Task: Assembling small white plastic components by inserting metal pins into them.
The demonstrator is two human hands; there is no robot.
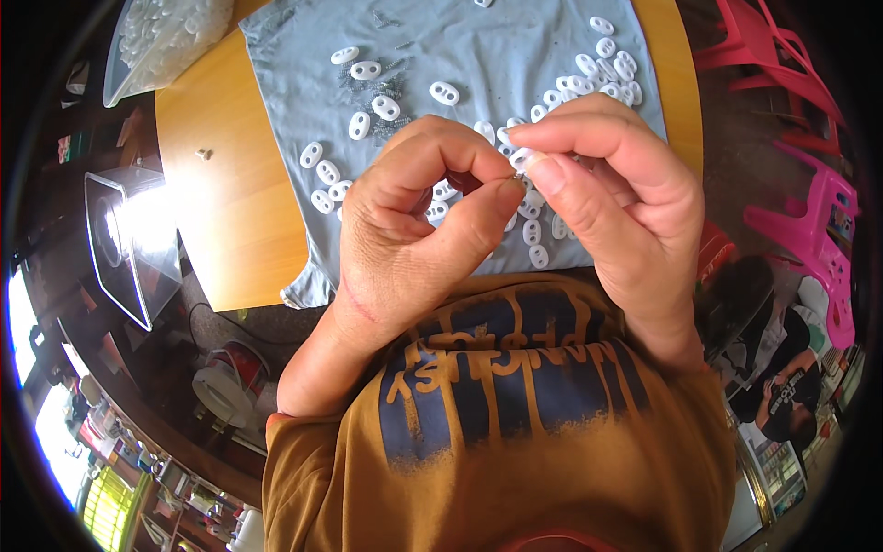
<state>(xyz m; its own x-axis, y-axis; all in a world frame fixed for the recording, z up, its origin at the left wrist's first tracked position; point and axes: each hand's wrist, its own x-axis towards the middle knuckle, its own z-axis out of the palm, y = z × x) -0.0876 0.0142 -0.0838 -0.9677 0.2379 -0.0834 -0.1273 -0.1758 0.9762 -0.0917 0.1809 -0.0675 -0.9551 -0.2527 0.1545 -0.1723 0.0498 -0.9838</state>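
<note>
My left hand (405,202) and my right hand (625,179) meet over a grey-blue cloth (285,74), thumb and forefinger of each pinched together. Between my right fingertips is a small white oval plastic piece (521,159). The left fingertips touch its near side, closed on something tiny, perhaps metallic, too small to make out. Beneath and around the hands lie several more white ovals with two holes, some in a near row (532,232), others heaped at the far right (607,69). Small dark metal bits (372,87) are scattered at the far left of the cloth.
The cloth covers much of a wooden table (207,212). A clear plastic bag (175,41) of whitish pieces sits at the far left corner. Left of the table is a bright lamp-like box (133,235). Red chairs (773,55) and a pink stool (819,230) stand right; another person (796,396) is lower right.
</note>
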